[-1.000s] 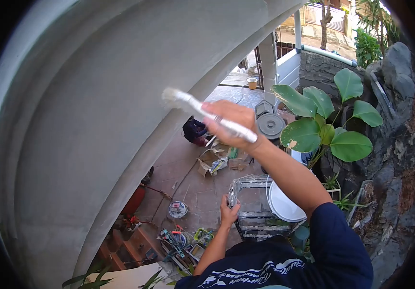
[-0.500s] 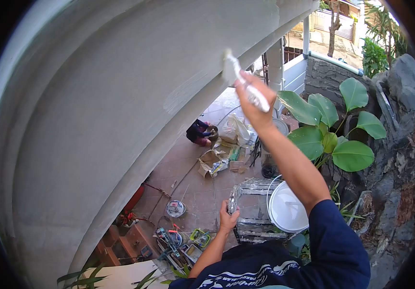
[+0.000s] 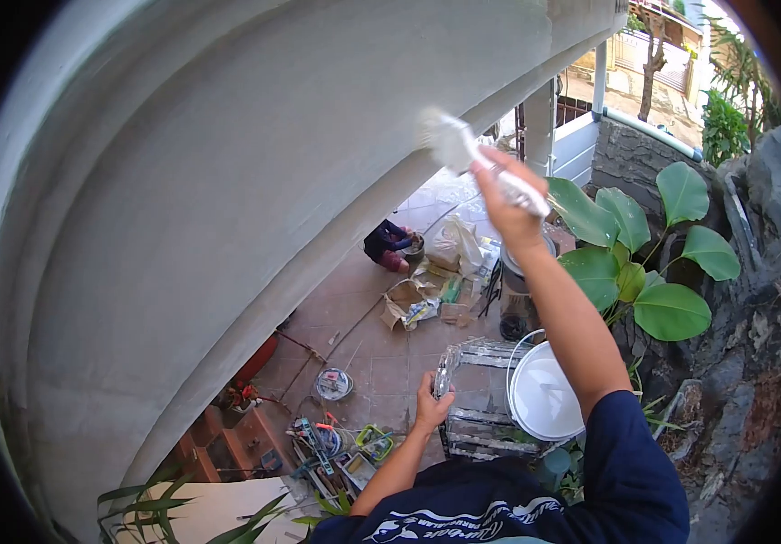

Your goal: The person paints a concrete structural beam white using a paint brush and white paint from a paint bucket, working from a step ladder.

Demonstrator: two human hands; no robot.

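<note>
A white paintbrush (image 3: 456, 145) is in my right hand (image 3: 510, 201), its fingers wrapped round the handle. The blurred bristles overlap the lower edge of the curved grey wall (image 3: 254, 208) in this view. Lower down, my left hand (image 3: 430, 406) grips the end of a paint-splattered ladder (image 3: 490, 419). A white bucket (image 3: 546, 394) with a wire handle hangs or stands at the ladder's right side, pale inside.
Far below, a crouching person (image 3: 385, 247) works at a small container near sacks (image 3: 449, 243). Tools (image 3: 322, 453) and a paint pail (image 3: 333, 383) lie on the tiled floor. Large green leaves (image 3: 672, 311) and a rough rock wall (image 3: 740, 363) border the right.
My right hand has moved right and slightly down with the paintbrush, whose bristles have swung left. The view has shifted a little. My left hand keeps its grip on the ladder.
</note>
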